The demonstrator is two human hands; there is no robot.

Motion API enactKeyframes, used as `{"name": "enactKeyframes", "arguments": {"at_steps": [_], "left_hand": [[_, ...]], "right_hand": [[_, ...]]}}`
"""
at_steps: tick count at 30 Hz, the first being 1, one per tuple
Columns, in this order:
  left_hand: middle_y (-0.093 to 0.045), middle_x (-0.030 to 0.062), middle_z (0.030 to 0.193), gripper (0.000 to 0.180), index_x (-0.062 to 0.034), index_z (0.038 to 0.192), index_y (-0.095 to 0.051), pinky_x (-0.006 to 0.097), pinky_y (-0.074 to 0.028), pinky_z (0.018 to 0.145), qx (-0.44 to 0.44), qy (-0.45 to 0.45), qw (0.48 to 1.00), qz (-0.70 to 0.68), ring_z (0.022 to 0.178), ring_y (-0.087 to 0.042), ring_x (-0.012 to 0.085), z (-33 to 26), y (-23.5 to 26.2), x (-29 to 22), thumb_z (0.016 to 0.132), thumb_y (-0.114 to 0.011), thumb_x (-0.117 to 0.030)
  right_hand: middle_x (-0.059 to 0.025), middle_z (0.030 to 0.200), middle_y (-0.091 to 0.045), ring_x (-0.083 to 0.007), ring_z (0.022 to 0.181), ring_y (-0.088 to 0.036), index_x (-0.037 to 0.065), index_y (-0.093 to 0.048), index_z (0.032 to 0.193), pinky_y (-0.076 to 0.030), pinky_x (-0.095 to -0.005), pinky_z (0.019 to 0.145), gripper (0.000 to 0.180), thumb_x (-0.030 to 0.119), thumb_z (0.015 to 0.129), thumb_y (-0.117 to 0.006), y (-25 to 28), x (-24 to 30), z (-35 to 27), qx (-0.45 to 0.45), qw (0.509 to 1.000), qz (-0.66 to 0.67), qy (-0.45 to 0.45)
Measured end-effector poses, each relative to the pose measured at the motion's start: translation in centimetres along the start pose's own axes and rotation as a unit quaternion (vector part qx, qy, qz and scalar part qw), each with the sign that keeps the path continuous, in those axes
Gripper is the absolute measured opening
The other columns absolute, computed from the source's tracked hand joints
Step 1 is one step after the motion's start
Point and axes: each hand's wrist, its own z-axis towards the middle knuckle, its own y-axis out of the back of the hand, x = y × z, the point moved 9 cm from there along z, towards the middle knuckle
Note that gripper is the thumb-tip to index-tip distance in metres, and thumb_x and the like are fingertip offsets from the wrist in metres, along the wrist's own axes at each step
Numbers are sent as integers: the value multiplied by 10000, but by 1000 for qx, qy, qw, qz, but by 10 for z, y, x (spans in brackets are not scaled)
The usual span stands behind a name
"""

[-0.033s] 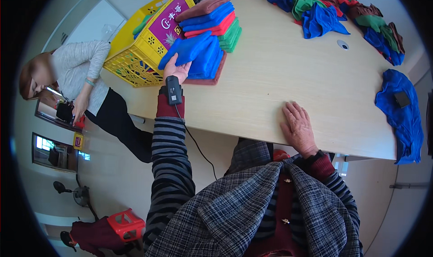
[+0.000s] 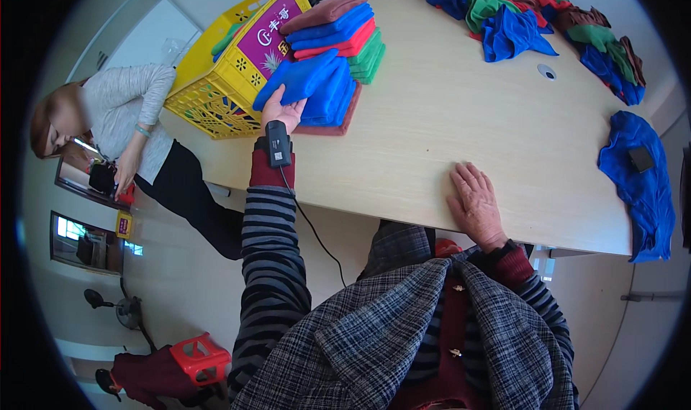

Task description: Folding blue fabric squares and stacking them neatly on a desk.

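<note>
Left hand (image 2: 282, 112) gripping folded blue cloth (image 2: 306, 79), right hand (image 2: 475, 203) flat on table (image 2: 432, 122)

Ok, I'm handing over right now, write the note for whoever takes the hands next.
Left hand: on the blue folded cloth lying on the near stack beside the yellow crate; grip unclear.
Right hand: flat on the table, empty.
Done: two stacks of folded cloths, the taller one behind.
Left: loose cloths heaped at the far edge, plus one blue cloth on the right.
</note>
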Motion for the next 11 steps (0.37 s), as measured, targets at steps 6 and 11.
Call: {"name": "enactKeyframes", "arguments": {"at_steps": [6, 11], "left_hand": [[-613, 178, 1299, 358, -6, 1267, -568, 507, -513, 1061, 36, 16, 998, 57, 1231, -580, 351, -3, 15, -3, 986, -670, -204], [-486, 194, 1444, 578, -2, 1415, -452, 489, -483, 1086, 50, 93, 982, 160, 1295, -531, 368, -17, -14, 34, 985, -673, -319]], "right_hand": [[-170, 1508, -478, -353, 1452, -373, 28, -527, 1414, -256, -495, 1218, 528, 202, 929, -636, -3, 7, 2, 0, 1000, 0, 20], [-171, 1534, -449, -351, 1473, -336, 63, -530, 1426, -232, -486, 1233, 532, 280, 953, -643, 5, -42, 9, 142, 980, 141, 19]]}}
